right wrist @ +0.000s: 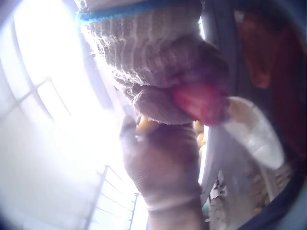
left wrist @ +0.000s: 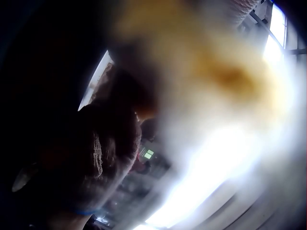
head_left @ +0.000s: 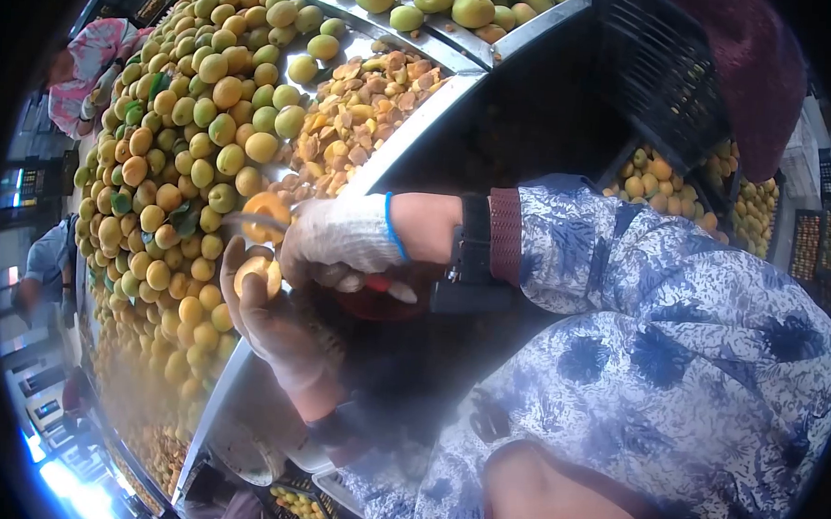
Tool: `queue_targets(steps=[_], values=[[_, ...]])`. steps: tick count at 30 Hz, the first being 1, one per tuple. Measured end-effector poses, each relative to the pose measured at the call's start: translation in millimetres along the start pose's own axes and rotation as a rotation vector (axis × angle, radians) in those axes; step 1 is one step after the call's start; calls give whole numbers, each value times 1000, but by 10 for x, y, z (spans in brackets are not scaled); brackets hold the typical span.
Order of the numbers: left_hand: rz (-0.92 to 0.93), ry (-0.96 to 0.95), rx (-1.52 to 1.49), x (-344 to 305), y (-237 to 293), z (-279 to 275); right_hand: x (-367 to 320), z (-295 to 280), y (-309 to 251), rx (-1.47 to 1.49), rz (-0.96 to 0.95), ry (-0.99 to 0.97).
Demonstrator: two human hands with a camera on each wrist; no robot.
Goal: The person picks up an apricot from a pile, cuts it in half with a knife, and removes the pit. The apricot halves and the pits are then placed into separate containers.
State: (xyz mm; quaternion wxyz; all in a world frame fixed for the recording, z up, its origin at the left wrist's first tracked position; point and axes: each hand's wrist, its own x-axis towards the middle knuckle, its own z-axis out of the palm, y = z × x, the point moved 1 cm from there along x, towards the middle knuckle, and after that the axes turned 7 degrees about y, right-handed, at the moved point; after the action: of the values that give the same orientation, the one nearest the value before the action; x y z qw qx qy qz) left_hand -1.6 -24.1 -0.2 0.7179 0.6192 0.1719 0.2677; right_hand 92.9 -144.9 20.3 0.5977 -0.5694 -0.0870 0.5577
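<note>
My gloved right hand (head_left: 337,240) grips a tool with a red handle (right wrist: 201,103) and a white, rounded end (right wrist: 256,134); a thin grey blade (head_left: 243,219) shows by its fingertips. Against the blade and right fingers is a cut orange fruit half (head_left: 265,214). Just below, my gloved left hand (head_left: 287,333) pinches another cut fruit half (head_left: 258,276) between thumb and fingers. The right wrist view has the left hand (right wrist: 163,165) close beneath the right one. In the left wrist view the right hand (left wrist: 105,148) is dark, and a yellow-orange blur (left wrist: 230,76) covers much of the picture.
Whole yellow-green fruits (head_left: 204,111) are heaped beyond the hands, beside a pile of cut pieces (head_left: 357,113). A metal table edge (head_left: 412,129) runs alongside. Black crates (head_left: 665,76) and more fruit (head_left: 655,182) stand at upper right. Other people (head_left: 88,69) are at far left.
</note>
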Motion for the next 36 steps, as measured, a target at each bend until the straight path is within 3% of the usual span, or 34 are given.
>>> queue_targets(steps=[1, 4, 10, 12, 13, 14, 15, 17, 20, 21, 24, 25, 27, 29, 31, 34, 36], values=[[-57, 44, -84, 23, -64, -45, 60, 68, 114, 338, 46, 62], [-134, 115, -221, 68, -105, -113, 178, 106, 233, 522, 67, 125], [-281, 196, -358, 102, -76, -169, 24, 160, 47, 387, 16, 199], [-381, 148, -188, 40, -46, -71, 29, 116, -109, 471, -400, 445], [-418, 164, -86, -11, -12, 30, -32, 93, -211, 551, -448, 463], [-493, 153, -198, -58, 4, 46, -74, 45, -292, 632, -497, 482], [-450, 124, -167, -67, -132, -41, -17, -43, -299, 687, -631, 389], [-415, 93, -138, -59, -254, -54, -7, -58, -329, 713, -713, 383], [-587, 53, -107, -64, -325, -8, 12, 2, -325, 690, -854, 380], [-548, 26, -73, -81, -332, 10, 10, 42, -316, 645, -879, 392], [-840, 19, -367, -82, -206, 99, -95, 102, -315, 548, -876, 332], [-436, -89, 83, -136, -241, 98, -108, 113, -317, 456, -887, 388], [-15, -191, 518, -195, -308, 54, -85, 133, -289, 362, -897, 445], [455, -298, 825, -199, -316, 12, -39, 173, -272, 306, -1074, 343], [496, -315, 825, -189, -321, 1, -87, 174, -254, 291, -1035, 330], [63, -211, 545, -190, -332, 41, -88, 224, -241, 336, -987, 316], [-45, -182, 476, -187, -344, 49, -67, 237, -218, 304, -953, 254]])
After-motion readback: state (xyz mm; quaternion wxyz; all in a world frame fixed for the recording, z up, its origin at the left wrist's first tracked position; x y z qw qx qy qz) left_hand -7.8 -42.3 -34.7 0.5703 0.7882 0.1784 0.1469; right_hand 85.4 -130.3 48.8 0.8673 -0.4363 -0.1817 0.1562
